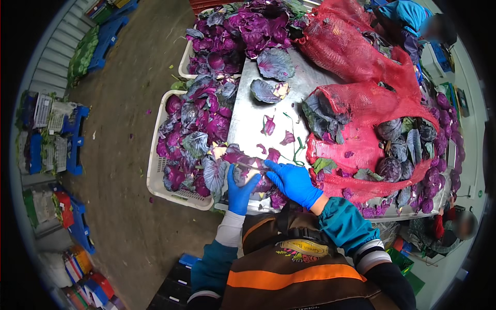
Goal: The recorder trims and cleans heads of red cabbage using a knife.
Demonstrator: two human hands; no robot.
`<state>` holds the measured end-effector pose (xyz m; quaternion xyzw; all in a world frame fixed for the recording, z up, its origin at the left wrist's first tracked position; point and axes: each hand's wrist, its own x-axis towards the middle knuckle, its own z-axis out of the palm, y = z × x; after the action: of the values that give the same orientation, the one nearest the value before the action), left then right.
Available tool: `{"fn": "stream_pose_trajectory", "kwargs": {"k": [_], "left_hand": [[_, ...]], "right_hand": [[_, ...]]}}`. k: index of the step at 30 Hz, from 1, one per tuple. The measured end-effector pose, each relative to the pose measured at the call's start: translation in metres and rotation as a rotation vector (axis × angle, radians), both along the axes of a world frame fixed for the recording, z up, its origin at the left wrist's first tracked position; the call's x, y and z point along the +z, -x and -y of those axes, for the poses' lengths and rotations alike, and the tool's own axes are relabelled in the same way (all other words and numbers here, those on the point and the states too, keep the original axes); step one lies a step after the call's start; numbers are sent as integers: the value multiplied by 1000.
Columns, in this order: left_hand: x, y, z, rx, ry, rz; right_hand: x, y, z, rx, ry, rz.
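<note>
My left hand (239, 195), in a blue glove, grips a red cabbage (242, 177) at the near left corner of the steel table (248, 126), thumb and fingers spread around it. A pale cut patch shows on the cabbage. In my right hand (297, 185), also gloved in blue, is a knife whose thin blade (248, 166) lies across the cabbage's top, pointing left. The handle is hidden in the fist. Loose purple leaf pieces (268, 125) and green string (299, 151) lie beyond my hands.
White plastic crates (158, 178) heaped with cabbage leaves (209, 120) line the table's left side. Red mesh sacks (348, 62) spill whole cabbages (389, 168) on the right, before a pile of peeled heads (434, 180). Two people (407, 17) are at the right. Blue pallets (77, 139) stand far left.
</note>
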<state>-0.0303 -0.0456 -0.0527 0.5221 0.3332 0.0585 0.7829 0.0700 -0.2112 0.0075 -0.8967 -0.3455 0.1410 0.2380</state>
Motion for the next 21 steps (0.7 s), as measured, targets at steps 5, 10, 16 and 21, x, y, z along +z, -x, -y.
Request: {"fn": "stream_pose_trajectory", "kwargs": {"k": [5,10,16,21], "left_hand": [[6,-3,1,-31,31,0],[6,-8,0,-25,-12,-11],[5,-9,7,1,-10,-1],[-7,-4,3,-23,-50,42]], "right_hand": [[-9,-8,4,66,45,65],[-13,-10,-7,113,183,201],[-27,-20,-19,56,102,196],[-29,-23,-21,-275,-157,-194]]}}
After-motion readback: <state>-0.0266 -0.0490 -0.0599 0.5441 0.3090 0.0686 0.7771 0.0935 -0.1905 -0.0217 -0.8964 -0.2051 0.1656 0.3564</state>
